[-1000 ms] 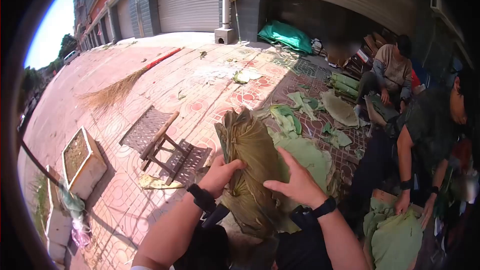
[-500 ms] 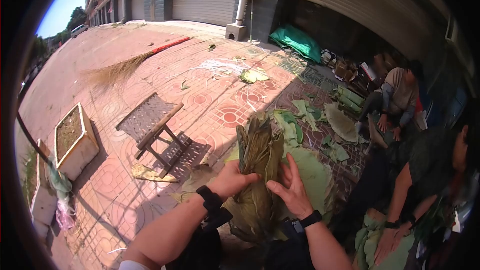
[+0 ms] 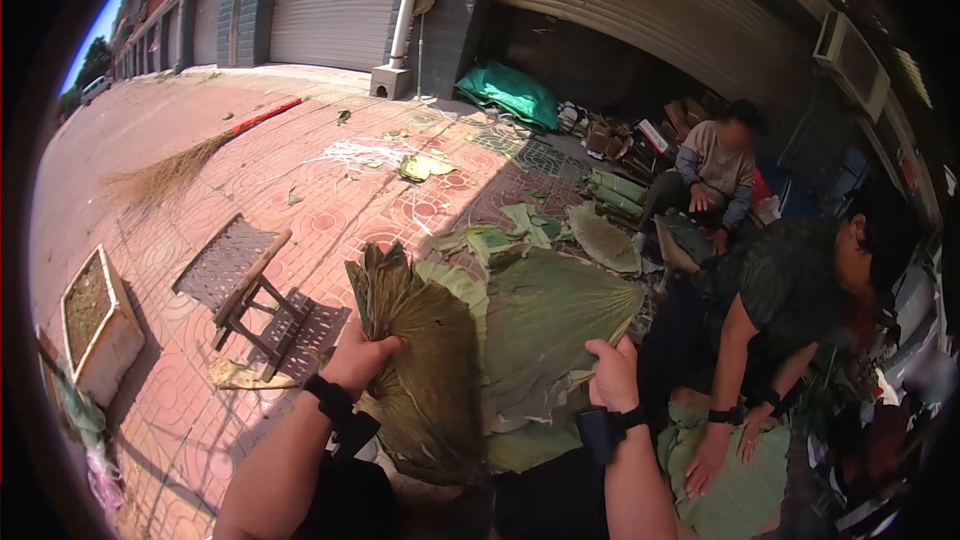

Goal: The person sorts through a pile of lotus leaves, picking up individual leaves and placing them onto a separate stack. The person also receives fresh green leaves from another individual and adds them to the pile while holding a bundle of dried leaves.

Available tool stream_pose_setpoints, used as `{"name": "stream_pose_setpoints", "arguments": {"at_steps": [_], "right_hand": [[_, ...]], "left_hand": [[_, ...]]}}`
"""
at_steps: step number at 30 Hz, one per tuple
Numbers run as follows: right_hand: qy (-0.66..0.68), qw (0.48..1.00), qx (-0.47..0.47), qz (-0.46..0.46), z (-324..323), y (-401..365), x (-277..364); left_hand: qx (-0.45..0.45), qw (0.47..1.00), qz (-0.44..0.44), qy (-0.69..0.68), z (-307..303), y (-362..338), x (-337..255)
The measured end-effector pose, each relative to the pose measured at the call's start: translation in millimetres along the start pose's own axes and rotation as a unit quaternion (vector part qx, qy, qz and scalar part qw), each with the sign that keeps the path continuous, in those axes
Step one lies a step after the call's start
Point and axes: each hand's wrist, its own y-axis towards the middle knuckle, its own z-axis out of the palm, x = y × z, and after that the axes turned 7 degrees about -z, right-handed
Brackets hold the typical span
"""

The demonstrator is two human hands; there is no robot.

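Both hands are closed: the left hand (image 3: 365, 360) grips a folded leaf bundle (image 3: 425, 380), and the right hand (image 3: 612, 372) pinches the edge of a spread green leaf (image 3: 550, 315) beside it.

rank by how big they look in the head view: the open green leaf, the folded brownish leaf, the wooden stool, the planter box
1. open green leaf, held close to the camera
2. folded brownish leaf, also close
3. wooden stool
4. planter box, much like the stool, so unsure
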Motion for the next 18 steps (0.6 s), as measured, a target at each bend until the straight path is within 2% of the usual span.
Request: {"name": "stream_pose_setpoints", "arguments": {"at_steps": [2,5,9,12,13,16,17,18], "right_hand": [[0.078,0.997,-0.020,0.003,-29.7,-5.7,22.3],[0.176,0.982,-0.065,-0.001,-59.1,-35.2,60.5],[0.171,0.973,-0.148,-0.052,-120.4,-74.4,80.9],[0.123,0.958,-0.244,-0.090,-164.1,-106.7,96.5],[0.108,0.960,-0.232,-0.118,-174.5,-114.9,101.9],[0.097,0.938,-0.309,-0.123,-232.5,-144.2,81.1],[0.074,0.924,-0.368,-0.074,-240.2,-158.6,86.7],[0.068,0.919,-0.381,-0.068,-255.8,-170.7,89.1]], "left_hand": [[-0.029,0.999,-0.020,0.000,-2.8,-1.5,1.3],[-0.027,0.999,-0.031,0.005,-0.9,-3.5,0.1],[-0.037,0.998,-0.039,0.017,3.7,-2.7,3.3],[-0.024,0.999,-0.035,0.016,16.1,-6.9,-0.8],[-0.024,0.999,-0.032,0.010,22.2,-9.1,-3.4],[-0.024,0.999,-0.029,0.013,26.6,-8.8,-3.3],[-0.013,0.999,-0.023,0.032,20.0,-2.5,2.8],[-0.019,0.999,-0.023,0.040,26.1,-5.8,0.1]]}}
